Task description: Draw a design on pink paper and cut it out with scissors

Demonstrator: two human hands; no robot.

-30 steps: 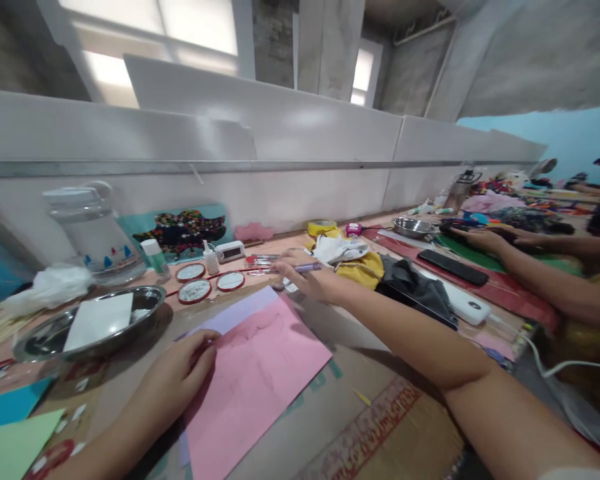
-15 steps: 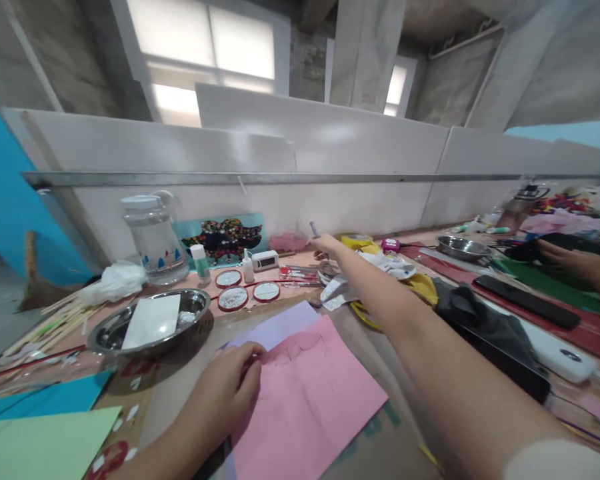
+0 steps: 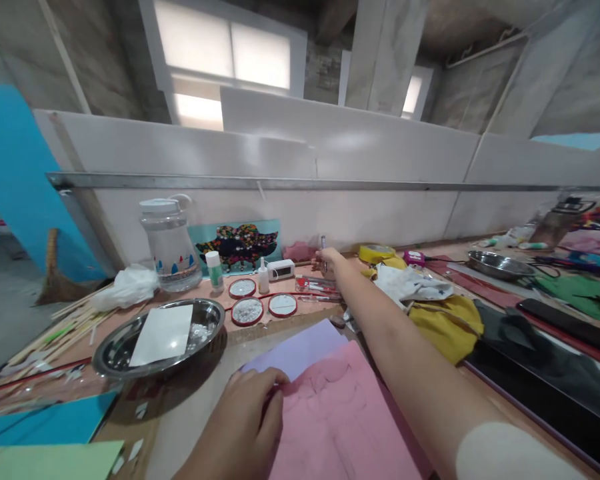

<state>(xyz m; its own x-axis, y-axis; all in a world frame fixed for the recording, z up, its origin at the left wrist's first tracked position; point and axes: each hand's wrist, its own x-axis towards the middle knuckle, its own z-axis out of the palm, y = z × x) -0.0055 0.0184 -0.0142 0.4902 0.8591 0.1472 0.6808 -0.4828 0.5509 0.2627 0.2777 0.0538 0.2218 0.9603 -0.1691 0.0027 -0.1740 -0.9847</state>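
Observation:
My left hand [image 3: 253, 410] lies on the left edge of a pink sheet of paper [image 3: 337, 420], fingers slightly bent, with a gap between thumb and index finger. Faint curved pencil-like lines run over this sheet. Beneath it, a lilac sheet [image 3: 300, 350] sticks out at the top. Stretched toward the back of the table, my right hand [image 3: 330, 262] is closed around a slim pen [image 3: 323, 242] standing nearly upright. Close to that hand are red-and-clear packets [image 3: 316, 285] and a pink scalloped piece [image 3: 299, 251] by the wall.
Left of the papers stands a steel bowl [image 3: 214, 343] with a white card [image 3: 163, 335] inside. Behind are a water jug [image 3: 169, 243], a glue stick [image 3: 213, 270] and red-rimmed dishes [image 3: 247, 311]. Yellow cloth [image 3: 445, 327] and a black phone [image 3: 560, 323] lie to the right.
My right hand has drawn back slightly, and the pen now stands more upright. The view has shifted left, so things appear further right. My left hand still rests on the pink paper.

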